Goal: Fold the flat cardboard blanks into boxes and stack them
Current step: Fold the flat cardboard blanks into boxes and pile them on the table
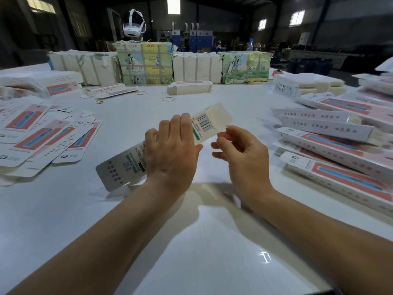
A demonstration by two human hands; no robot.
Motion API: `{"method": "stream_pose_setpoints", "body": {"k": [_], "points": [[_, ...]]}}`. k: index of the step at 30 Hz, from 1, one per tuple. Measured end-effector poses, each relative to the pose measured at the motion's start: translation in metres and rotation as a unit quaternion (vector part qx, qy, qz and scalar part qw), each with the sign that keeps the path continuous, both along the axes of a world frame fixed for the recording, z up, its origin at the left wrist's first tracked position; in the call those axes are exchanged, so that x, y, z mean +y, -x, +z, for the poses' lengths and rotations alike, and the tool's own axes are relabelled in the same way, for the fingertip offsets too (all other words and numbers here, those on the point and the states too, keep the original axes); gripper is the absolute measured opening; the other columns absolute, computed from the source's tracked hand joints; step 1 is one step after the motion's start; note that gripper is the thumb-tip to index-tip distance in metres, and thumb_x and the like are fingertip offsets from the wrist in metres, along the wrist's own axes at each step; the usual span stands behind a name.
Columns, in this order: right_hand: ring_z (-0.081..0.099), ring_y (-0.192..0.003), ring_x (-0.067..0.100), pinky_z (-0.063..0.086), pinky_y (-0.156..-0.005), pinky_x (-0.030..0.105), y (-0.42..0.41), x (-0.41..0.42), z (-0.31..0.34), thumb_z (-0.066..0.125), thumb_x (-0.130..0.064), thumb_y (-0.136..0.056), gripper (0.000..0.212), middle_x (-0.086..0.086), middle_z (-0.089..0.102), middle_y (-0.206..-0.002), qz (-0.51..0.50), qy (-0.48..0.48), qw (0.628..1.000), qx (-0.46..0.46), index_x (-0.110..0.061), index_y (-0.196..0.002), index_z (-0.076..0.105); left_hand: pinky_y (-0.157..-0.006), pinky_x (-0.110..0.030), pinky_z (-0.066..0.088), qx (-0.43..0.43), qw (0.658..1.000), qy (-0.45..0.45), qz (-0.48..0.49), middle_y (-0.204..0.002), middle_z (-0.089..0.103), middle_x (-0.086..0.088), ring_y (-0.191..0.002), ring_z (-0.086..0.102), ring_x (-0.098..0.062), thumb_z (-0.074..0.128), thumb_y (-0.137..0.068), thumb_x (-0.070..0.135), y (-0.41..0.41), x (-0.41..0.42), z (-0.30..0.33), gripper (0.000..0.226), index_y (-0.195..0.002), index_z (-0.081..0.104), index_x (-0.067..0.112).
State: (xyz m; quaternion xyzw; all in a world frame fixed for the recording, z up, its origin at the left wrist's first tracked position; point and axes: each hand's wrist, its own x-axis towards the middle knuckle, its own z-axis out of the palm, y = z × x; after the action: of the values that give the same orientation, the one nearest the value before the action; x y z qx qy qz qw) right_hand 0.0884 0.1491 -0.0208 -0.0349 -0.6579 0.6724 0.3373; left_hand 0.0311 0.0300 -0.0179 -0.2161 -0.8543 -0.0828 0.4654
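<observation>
A long white box with a barcode is held tilted above the table, its far end raised toward the right and its near end low at the left. My left hand grips it round the middle. My right hand hovers beside the raised end with fingers loosely curled, its fingertips at the box's lower edge. Flat blanks with red and blue print lie spread at the left. Folded boxes are piled at the right.
Wrapped bundles of blanks line the far side of the white table. A small stack of blanks and loose rubber bands lie mid-table. A white headset sits atop a bundle.
</observation>
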Motion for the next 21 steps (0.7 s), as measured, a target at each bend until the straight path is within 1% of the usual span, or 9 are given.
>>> {"method": "stream_pose_setpoints", "body": {"k": [4,6,9,11,13,15,18,20,21], "points": [[0.07,-0.085,0.018,0.058,-0.071,0.027,0.0,0.0,0.002,0.06,-0.004,-0.091,0.026,0.003,0.069,-0.098,0.011,0.023,0.999,0.032,-0.026,-0.103,0.059,-0.074,-0.041,0.047,-0.022,0.999,-0.03,-0.024,-0.105,0.062,-0.017,-0.088,0.059,-0.034,0.08,-0.069,0.035,0.002,-0.005,0.003,0.065,-0.118,0.053,0.001],[0.067,-0.088,0.018,0.058,-0.073,0.029,0.0,-0.002,0.001,0.06,-0.004,-0.09,0.035,-0.003,0.067,-0.099,0.01,-0.007,1.0,0.019,-0.034,-0.108,0.058,-0.074,-0.041,0.047,-0.036,0.998,-0.032,-0.029,-0.106,0.063,-0.016,-0.089,0.059,-0.034,0.081,-0.068,0.034,0.001,-0.007,0.004,0.066,-0.118,0.054,0.002],[0.059,-0.086,0.011,0.057,-0.077,0.033,0.002,-0.002,0.0,0.06,-0.01,-0.091,0.037,-0.006,0.06,-0.099,-0.001,-0.077,0.997,-0.022,-0.03,-0.122,0.057,-0.074,-0.039,0.048,-0.035,0.998,-0.026,-0.041,-0.104,0.065,-0.016,-0.087,0.062,-0.033,0.086,-0.064,0.032,-0.002,-0.008,0.003,0.067,-0.115,0.057,0.002],[0.054,-0.081,0.004,0.053,-0.078,0.026,0.002,-0.001,-0.001,0.059,-0.017,-0.093,0.034,-0.005,0.054,-0.096,-0.005,-0.129,0.991,-0.046,-0.025,-0.126,0.06,-0.072,-0.037,0.048,-0.021,0.998,-0.021,-0.05,-0.1,0.067,-0.016,-0.084,0.064,-0.033,0.089,-0.058,0.03,-0.004,-0.008,0.001,0.068,-0.111,0.06,0.0],[0.05,-0.076,-0.001,0.045,-0.069,0.011,0.0,-0.001,0.0,0.058,-0.017,-0.094,0.03,-0.003,0.05,-0.09,-0.006,-0.167,0.985,-0.041,-0.023,-0.122,0.064,-0.07,-0.036,0.048,-0.011,0.998,-0.019,-0.059,-0.097,0.068,-0.016,-0.081,0.064,-0.032,0.091,-0.053,0.027,-0.004,-0.009,0.0,0.068,-0.108,0.061,0.0],[0.049,-0.076,-0.001,0.04,-0.066,0.007,-0.003,-0.002,0.002,0.057,-0.014,-0.093,0.025,0.0,0.05,-0.089,-0.01,-0.201,0.979,-0.032,-0.02,-0.115,0.069,-0.07,-0.036,0.049,-0.006,0.997,-0.018,-0.07,-0.094,0.068,-0.016,-0.08,0.064,-0.032,0.092,-0.049,0.023,-0.004,-0.01,0.0,0.069,-0.106,0.062,-0.001],[0.052,-0.079,0.007,0.044,-0.069,0.013,-0.004,-0.001,0.004,0.058,-0.01,-0.092,0.023,0.003,0.053,-0.091,-0.021,-0.232,0.972,-0.038,-0.017,-0.11,0.072,-0.07,-0.037,0.05,-0.011,0.997,-0.015,-0.08,-0.092,0.067,-0.016,-0.078,0.064,-0.032,0.093,-0.046,0.021,-0.004,-0.011,-0.001,0.07,-0.104,0.062,-0.001],[0.054,-0.08,0.011,0.052,-0.072,0.027,-0.003,0.0,0.005,0.058,-0.007,-0.091,0.032,0.003,0.057,-0.09,-0.029,-0.244,0.969,-0.039,-0.018,-0.121,0.065,-0.069,-0.037,0.05,-0.015,0.997,-0.007,-0.082,-0.093,0.067,-0.015,-0.079,0.064,-0.032,0.094,-0.045,0.022,-0.004,-0.01,-0.001,0.071,-0.105,0.062,-0.001],[0.054,-0.081,0.01,0.054,-0.073,0.027,-0.003,0.001,0.006,0.057,-0.006,-0.091,0.041,0.001,0.057,-0.089,-0.025,-0.243,0.969,-0.042,-0.019,-0.13,0.056,-0.068,-0.036,0.049,-0.016,0.996,-0.002,-0.082,-0.093,0.067,-0.015,-0.079,0.064,-0.032,0.093,-0.045,0.023,-0.005,-0.01,-0.001,0.072,-0.105,0.062,-0.001]]}}
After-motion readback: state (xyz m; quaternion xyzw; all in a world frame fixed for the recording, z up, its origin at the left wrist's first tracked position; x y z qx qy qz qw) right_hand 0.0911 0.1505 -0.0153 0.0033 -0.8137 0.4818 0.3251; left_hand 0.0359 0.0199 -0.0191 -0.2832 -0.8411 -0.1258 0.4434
